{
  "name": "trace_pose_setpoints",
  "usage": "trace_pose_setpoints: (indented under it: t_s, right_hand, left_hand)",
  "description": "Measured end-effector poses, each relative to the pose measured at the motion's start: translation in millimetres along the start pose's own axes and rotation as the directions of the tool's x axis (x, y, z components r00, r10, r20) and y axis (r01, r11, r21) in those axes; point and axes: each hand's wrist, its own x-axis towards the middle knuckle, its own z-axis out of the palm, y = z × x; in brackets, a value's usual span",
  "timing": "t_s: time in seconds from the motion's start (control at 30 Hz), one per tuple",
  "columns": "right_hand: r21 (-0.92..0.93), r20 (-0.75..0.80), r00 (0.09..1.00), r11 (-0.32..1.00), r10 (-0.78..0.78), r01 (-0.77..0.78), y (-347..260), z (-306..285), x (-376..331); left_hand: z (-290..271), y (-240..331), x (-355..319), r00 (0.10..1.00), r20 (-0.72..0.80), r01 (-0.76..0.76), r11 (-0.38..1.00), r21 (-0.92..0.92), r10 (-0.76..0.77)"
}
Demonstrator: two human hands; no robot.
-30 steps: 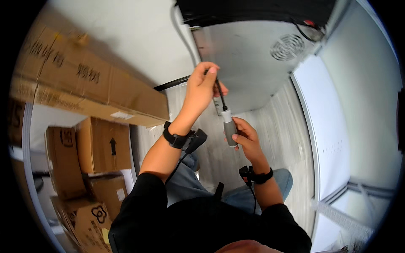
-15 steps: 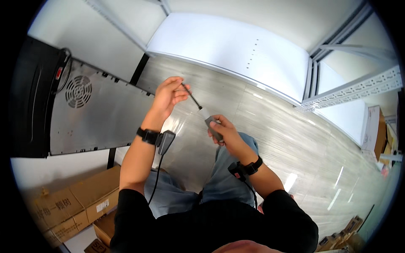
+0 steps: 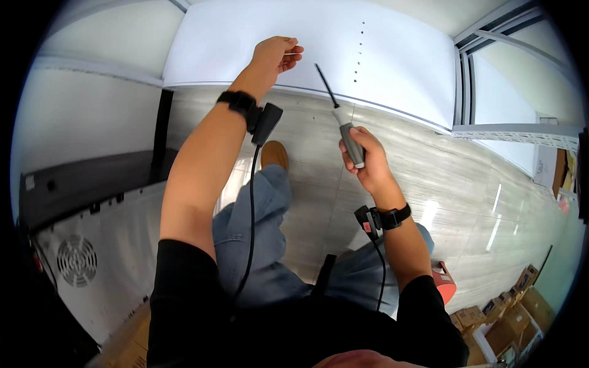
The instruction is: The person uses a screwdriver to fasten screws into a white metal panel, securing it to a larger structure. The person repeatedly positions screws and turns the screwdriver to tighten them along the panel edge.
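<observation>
A grey screwdriver [image 3: 351,144] with a thin dark shaft is in my right hand [image 3: 371,162]. Its tip points up and to the left, over the front edge of the white shelf [image 3: 245,27]. Above that shelf is my left hand [image 3: 277,56], thumb and fingertips drawn together. Whatever they may pinch is too small to make out. The screwdriver's tip is a short way right of the left fingers, not touching them. On the shelf runs a line of several small dark dots [image 3: 359,53]; whether screws or holes, I cannot tell.
At lower left lies a metal computer case [image 3: 113,245] with a round vent. A metal shelf upright [image 3: 464,86] stands at right. Cardboard boxes [image 3: 509,328] and a red object [image 3: 444,282] are at lower right. Cables hang from both wrist straps.
I have turned and stepped toward the white shelf, so the computer case slid to the lower left. My left hand has left the screwdriver's tip and reached forward over the shelf.
</observation>
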Motion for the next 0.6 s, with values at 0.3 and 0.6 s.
trace_pose_setpoints:
  t_s: [0.3, 0.6]
  right_hand:
    - [0.004, -0.195, 0.976, 0.995, -0.1, 0.103, -33.4, -4.7, 73.8]
    - [0.168, -0.288, 0.946, 0.965, -0.147, 0.201, -35.9, 6.6, 192.0]
  left_hand:
    - [12.0, 52.7, 161.0, 0.94, 0.129, -0.335, 0.773, 0.539, 0.317]
    - [52.0, -29.6, 259.4, 0.827, 0.182, -0.533, 0.637, 0.557, 0.532]
